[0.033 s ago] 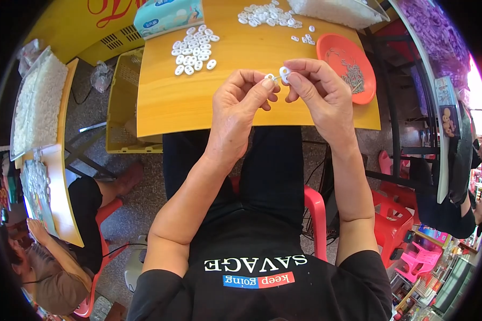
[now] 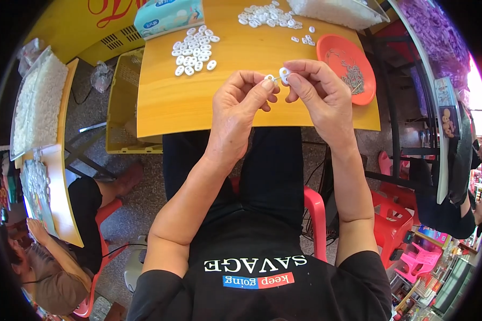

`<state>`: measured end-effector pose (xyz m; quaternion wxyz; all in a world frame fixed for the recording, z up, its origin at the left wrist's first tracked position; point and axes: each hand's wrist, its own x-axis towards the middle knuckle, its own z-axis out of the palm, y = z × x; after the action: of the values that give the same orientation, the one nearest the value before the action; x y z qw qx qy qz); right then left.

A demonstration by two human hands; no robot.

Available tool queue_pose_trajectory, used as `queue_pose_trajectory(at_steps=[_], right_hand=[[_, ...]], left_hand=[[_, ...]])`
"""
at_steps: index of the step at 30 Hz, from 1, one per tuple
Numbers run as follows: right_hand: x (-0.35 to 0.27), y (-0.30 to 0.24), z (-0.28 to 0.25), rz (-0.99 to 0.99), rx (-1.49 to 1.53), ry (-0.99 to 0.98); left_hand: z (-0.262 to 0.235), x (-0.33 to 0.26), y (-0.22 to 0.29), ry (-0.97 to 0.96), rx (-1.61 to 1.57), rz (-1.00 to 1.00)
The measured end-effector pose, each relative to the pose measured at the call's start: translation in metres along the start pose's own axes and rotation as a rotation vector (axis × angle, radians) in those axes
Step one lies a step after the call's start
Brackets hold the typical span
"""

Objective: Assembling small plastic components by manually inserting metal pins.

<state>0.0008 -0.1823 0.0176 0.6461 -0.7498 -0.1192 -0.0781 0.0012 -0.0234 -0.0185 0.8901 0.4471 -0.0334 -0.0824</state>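
White holed plastic pieces (image 2: 283, 79) barely shift: left hand (image 2: 234, 104) pinches one, right hand (image 2: 326, 101) another, above the tabletop (image 2: 171, 109) toward its near edge; no visible progress.

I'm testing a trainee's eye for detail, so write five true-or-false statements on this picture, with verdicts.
1. The right hand is nearer the red plate than the left hand is. True.
2. The left hand is empty. False: it grips a small white piece.
3. The right hand pinches a second white piece. True.
4. The red plate is bare. False: thin metal pieces lie in it.
5. The tissue pack sits on the table. True.
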Motion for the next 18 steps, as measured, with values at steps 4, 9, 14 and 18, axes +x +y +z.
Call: queue_pose_trajectory(at_steps=[4,9,14,18], right_hand=[[0.0001,0.0002,0.0045,-0.056,-0.076,0.028],[0.0008,0.0011,0.0070,-0.104,-0.120,0.061],[0.0012,0.0021,0.0066,-0.158,-0.224,-0.021],[0.0004,-0.0010,0.0073,-0.138,-0.208,-0.003]], left_hand=[[-0.0010,-0.0015,-0.0012,0.012,0.018,-0.002],[0.0020,-0.0021,-0.0031,0.047,0.040,0.004],[0.0022,-0.0032,-0.0030,0.049,-0.018,0.018],[0.0036,-0.0035,-0.0022,0.057,-0.033,0.022]])
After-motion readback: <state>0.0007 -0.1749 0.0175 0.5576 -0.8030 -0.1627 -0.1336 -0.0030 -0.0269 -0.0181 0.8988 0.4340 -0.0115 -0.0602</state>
